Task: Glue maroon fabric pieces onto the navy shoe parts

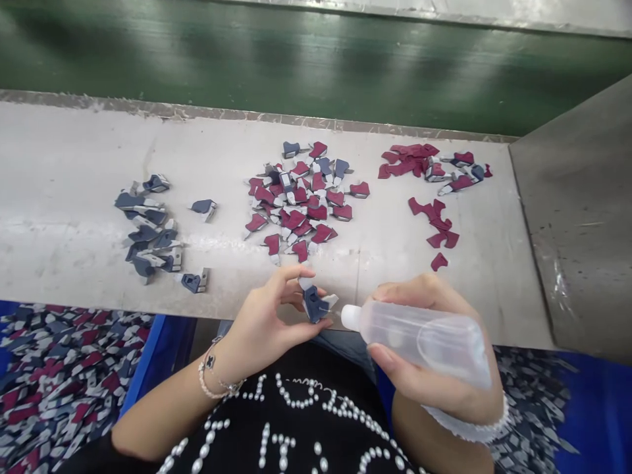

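Note:
Between the thumb and fingers of my left hand (269,316) is a small dark blue and light grey plastic part (314,301), held over the front edge of the table. My right hand (439,375) is wrapped round a clear squeeze bottle (424,339) lying nearly level. Its white nozzle cap (351,317) points left, close to the part; I cannot tell whether the thin tip touches it. Just beyond my left hand lies a pile of grey parts with maroon or blue faces (301,204). Loose maroon pieces (437,224) lie beyond my right hand.
Several blue and grey parts (148,230) lie at the left of the pale table (64,197). A blue bin (148,368) full of parts stands below left, another blue bin (597,408) below right. A green belt (296,72) runs behind; a metal panel (582,217) rises at right.

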`<state>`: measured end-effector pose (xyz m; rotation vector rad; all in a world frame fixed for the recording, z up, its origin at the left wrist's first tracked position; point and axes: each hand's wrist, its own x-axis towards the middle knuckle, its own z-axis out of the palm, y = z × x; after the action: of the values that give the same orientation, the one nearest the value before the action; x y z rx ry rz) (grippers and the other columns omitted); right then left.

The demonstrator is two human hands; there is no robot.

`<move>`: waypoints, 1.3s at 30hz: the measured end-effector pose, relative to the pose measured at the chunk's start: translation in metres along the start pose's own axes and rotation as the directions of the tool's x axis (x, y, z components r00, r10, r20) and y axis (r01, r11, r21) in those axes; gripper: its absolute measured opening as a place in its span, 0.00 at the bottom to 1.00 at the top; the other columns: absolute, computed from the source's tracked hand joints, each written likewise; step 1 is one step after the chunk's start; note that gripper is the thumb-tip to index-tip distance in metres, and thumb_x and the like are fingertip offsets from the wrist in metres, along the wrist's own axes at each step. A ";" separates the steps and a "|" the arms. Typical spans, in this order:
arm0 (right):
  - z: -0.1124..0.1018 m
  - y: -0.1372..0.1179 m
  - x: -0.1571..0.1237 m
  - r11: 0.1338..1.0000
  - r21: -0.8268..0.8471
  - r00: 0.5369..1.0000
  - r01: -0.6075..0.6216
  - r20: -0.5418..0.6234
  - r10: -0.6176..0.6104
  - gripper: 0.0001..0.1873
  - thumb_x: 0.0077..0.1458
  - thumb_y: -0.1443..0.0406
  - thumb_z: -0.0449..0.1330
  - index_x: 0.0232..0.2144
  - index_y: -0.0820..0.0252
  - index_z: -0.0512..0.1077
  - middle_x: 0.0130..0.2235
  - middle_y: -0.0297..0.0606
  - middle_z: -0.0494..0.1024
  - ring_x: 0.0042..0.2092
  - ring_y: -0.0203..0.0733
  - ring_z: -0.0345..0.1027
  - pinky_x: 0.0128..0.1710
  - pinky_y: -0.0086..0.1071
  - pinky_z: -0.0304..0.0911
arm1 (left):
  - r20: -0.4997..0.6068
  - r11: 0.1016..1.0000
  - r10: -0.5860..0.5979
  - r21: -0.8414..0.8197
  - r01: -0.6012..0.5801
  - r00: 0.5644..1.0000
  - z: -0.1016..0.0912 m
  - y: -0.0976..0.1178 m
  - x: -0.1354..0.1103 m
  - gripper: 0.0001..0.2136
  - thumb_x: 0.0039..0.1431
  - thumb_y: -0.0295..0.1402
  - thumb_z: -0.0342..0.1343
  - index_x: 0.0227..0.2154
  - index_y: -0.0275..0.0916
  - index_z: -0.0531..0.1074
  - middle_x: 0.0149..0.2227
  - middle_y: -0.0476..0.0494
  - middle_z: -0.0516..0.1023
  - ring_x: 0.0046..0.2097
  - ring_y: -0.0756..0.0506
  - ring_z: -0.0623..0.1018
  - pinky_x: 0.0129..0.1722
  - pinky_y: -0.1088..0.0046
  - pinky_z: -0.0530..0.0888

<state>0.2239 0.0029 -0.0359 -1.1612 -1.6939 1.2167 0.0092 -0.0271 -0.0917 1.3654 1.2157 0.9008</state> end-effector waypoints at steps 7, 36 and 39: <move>0.012 -0.013 0.002 0.992 -0.106 0.998 0.064 0.021 -0.063 0.16 0.47 0.69 0.70 0.36 0.50 0.68 0.32 0.27 0.79 0.29 0.36 0.74 0.28 0.28 0.70 | -0.006 0.976 0.130 0.180 -0.127 0.992 -0.001 0.003 0.000 0.28 0.54 0.31 0.69 0.53 0.45 0.61 0.39 0.50 0.84 0.36 0.50 0.81 0.38 0.76 0.79; 0.013 -0.015 -0.002 0.988 -0.135 0.997 0.074 0.023 -0.072 0.16 0.54 0.60 0.68 0.42 0.42 0.68 0.35 0.28 0.79 0.30 0.41 0.75 0.29 0.35 0.74 | 0.024 0.970 0.140 0.196 -0.142 0.990 -0.002 0.005 -0.003 0.26 0.56 0.35 0.69 0.53 0.44 0.62 0.39 0.47 0.83 0.38 0.45 0.82 0.35 0.72 0.79; 0.010 -0.016 -0.003 0.987 -0.138 0.997 0.077 0.034 -0.073 0.16 0.53 0.61 0.69 0.41 0.43 0.68 0.36 0.28 0.80 0.30 0.41 0.75 0.29 0.35 0.74 | 0.020 0.971 0.141 0.194 -0.142 0.990 -0.003 0.005 -0.003 0.26 0.56 0.36 0.68 0.53 0.44 0.62 0.40 0.46 0.83 0.39 0.45 0.82 0.33 0.74 0.78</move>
<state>0.2115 -0.0054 -0.0234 -1.1551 -1.8525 1.0885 0.0066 -0.0286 -0.0859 1.6273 1.2395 0.8936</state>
